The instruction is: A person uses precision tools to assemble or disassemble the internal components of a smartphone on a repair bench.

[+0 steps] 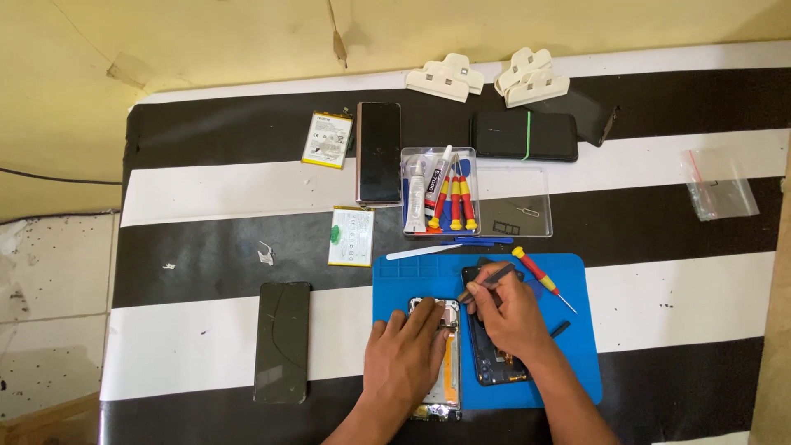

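- Two hands at work, both over the blue rubber work mat (577, 346), my landmark for everything below.
- My left hand (405, 356) lies palm down with fingers spread on the opened phone frame with the orange strip inside (451, 381), pressing it flat on the mat's near left part; it grips nothing.
- My right hand (509, 313) is pinched closed round a thin dark metal tool (486, 283), its tip pointing toward the frame's top edge.
- Under that right hand, on the mat's middle, lies a dark phone back cover (493, 367), just beside the frame.
- On the mat's far right corner rests a red-and-yellow-handled screwdriver (540, 278).
- Just beyond the mat's far edge: a white flat pry stick (422, 250) and a clear plastic box of red-yellow screwdrivers and glue tubes (439, 191).
- Left of the mat, well apart: a cracked black phone screen (282, 341) and a white flat battery (351, 236).
- Far beyond the mat: white plastic clamps (446, 77).
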